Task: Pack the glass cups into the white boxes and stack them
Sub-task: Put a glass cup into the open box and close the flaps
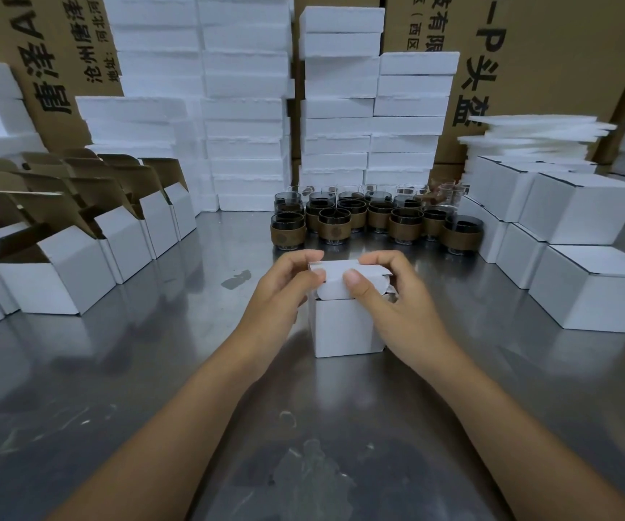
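Left of frame: open boxes (59, 265) wait with flaps up.

Centre: your left hand (284, 283) and right hand (386, 295) each pinch the lid flap (341, 274) of the white box (344, 325). Thumbs press its front, fingers curl over the far edge. The box stands on the steel table (190, 370); its contents are hidden.

Risks:
- The tab misses its slot and creases.
- Uneven thumb pressure tips the box toward the glass cups (371, 216) behind.
- A bulging lid would unsettle the closed stack (585, 216) at right.

Writing:
- Left carton (59, 50), upper left, rotated: "沧州", "地址".
- Right carton (529, 69), upper right: "头盔".
- White boxes: no print seen.
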The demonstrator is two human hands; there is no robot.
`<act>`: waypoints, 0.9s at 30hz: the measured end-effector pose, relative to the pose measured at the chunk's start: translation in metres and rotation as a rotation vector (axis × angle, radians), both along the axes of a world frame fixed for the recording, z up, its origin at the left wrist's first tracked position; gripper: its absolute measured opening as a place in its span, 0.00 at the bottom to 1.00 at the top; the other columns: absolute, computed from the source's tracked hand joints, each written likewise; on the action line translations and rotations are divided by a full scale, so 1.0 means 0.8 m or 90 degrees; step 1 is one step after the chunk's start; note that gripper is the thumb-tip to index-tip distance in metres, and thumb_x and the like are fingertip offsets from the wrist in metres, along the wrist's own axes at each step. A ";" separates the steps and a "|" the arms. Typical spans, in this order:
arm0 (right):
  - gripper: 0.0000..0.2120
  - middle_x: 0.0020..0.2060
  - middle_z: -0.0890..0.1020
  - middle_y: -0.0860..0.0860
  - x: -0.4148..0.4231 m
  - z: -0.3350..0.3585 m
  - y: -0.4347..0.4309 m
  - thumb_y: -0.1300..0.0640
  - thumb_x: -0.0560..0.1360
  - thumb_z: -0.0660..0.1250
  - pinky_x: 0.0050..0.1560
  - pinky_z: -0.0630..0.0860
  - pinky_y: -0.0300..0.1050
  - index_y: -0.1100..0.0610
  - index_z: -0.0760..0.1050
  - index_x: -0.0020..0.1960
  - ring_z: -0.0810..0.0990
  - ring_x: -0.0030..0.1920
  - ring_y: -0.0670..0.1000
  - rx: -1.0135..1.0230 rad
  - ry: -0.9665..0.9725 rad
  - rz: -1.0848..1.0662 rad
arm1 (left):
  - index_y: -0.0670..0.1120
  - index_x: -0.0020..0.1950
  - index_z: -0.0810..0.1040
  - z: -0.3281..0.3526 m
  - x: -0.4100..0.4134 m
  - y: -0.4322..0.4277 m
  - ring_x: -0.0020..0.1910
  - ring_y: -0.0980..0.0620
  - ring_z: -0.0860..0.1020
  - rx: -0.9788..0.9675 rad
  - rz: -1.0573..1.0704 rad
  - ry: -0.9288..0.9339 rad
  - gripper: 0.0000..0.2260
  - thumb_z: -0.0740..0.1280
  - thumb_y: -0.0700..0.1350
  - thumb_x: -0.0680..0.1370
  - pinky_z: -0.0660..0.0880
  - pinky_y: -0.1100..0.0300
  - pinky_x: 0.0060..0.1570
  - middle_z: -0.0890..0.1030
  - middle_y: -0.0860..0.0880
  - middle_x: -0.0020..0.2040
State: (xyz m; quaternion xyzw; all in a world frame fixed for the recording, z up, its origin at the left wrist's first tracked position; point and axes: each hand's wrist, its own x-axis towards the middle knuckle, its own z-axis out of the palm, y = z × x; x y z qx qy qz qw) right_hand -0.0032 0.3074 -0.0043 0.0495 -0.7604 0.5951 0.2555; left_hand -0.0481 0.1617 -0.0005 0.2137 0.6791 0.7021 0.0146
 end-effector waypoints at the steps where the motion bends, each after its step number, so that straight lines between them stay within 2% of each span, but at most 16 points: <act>1: 0.14 0.45 0.77 0.43 -0.001 -0.001 0.001 0.41 0.69 0.67 0.35 0.69 0.26 0.48 0.72 0.49 0.75 0.39 0.34 0.002 -0.005 -0.004 | 0.58 0.52 0.78 0.000 0.000 0.000 0.55 0.55 0.76 -0.002 0.000 -0.004 0.14 0.63 0.54 0.68 0.71 0.50 0.62 0.79 0.62 0.46; 3: 0.06 0.45 0.78 0.43 -0.004 -0.003 0.002 0.47 0.75 0.65 0.36 0.68 0.25 0.49 0.73 0.48 0.75 0.39 0.33 -0.012 -0.013 -0.014 | 0.59 0.53 0.78 0.000 0.000 0.000 0.55 0.55 0.76 -0.001 0.002 -0.011 0.15 0.63 0.54 0.67 0.70 0.50 0.62 0.79 0.63 0.45; 6: 0.09 0.44 0.78 0.43 -0.007 -0.003 0.004 0.51 0.79 0.58 0.35 0.66 0.23 0.52 0.75 0.46 0.73 0.38 0.32 -0.046 -0.024 -0.026 | 0.59 0.54 0.78 0.001 -0.002 -0.001 0.53 0.58 0.76 0.005 -0.001 -0.011 0.15 0.64 0.51 0.67 0.71 0.54 0.58 0.79 0.65 0.46; 9: 0.08 0.47 0.78 0.43 -0.007 -0.002 0.004 0.54 0.79 0.58 0.37 0.66 0.22 0.50 0.75 0.46 0.73 0.40 0.31 -0.028 -0.033 -0.023 | 0.57 0.55 0.77 0.001 -0.002 0.000 0.50 0.63 0.77 0.017 0.000 0.005 0.12 0.65 0.43 0.74 0.72 0.61 0.55 0.79 0.62 0.48; 11: 0.07 0.49 0.78 0.43 -0.008 -0.002 0.004 0.56 0.79 0.59 0.38 0.66 0.22 0.50 0.75 0.46 0.73 0.41 0.30 -0.018 -0.034 -0.022 | 0.55 0.55 0.76 0.002 -0.001 0.000 0.52 0.61 0.76 0.022 0.002 0.009 0.14 0.63 0.38 0.76 0.72 0.62 0.56 0.78 0.59 0.50; 15: 0.09 0.51 0.77 0.44 -0.008 -0.002 0.005 0.60 0.78 0.58 0.36 0.66 0.23 0.49 0.74 0.47 0.72 0.41 0.31 0.006 -0.038 -0.020 | 0.53 0.58 0.75 0.004 0.001 0.000 0.55 0.58 0.75 0.019 -0.005 0.019 0.16 0.62 0.35 0.76 0.73 0.62 0.56 0.77 0.55 0.54; 19: 0.12 0.53 0.75 0.40 -0.005 0.000 0.002 0.62 0.79 0.57 0.39 0.67 0.24 0.46 0.73 0.49 0.73 0.47 0.33 0.039 -0.043 -0.020 | 0.50 0.61 0.72 0.004 0.003 0.000 0.47 0.70 0.76 -0.003 -0.017 0.050 0.17 0.62 0.33 0.76 0.73 0.74 0.46 0.76 0.55 0.55; 22: 0.08 0.57 0.73 0.42 -0.001 -0.004 0.000 0.51 0.79 0.58 0.47 0.69 0.30 0.46 0.70 0.57 0.72 0.53 0.36 0.090 -0.041 -0.049 | 0.50 0.61 0.72 0.002 0.003 0.001 0.50 0.66 0.76 0.004 -0.020 0.047 0.17 0.63 0.34 0.76 0.72 0.74 0.45 0.76 0.54 0.56; 25: 0.32 0.61 0.65 0.39 0.007 -0.009 -0.006 0.31 0.68 0.59 0.51 0.65 0.30 0.44 0.61 0.67 0.63 0.56 0.26 0.179 -0.029 -0.063 | 0.53 0.59 0.73 -0.001 0.000 0.000 0.55 0.60 0.76 0.020 -0.025 0.033 0.16 0.64 0.36 0.75 0.73 0.71 0.48 0.76 0.54 0.56; 27: 0.41 0.61 0.62 0.37 0.009 -0.008 -0.009 0.28 0.62 0.62 0.53 0.64 0.32 0.42 0.56 0.69 0.62 0.54 0.26 0.206 -0.024 -0.071 | 0.55 0.57 0.75 -0.003 -0.003 0.000 0.57 0.56 0.76 0.031 -0.026 0.015 0.16 0.66 0.39 0.73 0.73 0.64 0.52 0.77 0.55 0.55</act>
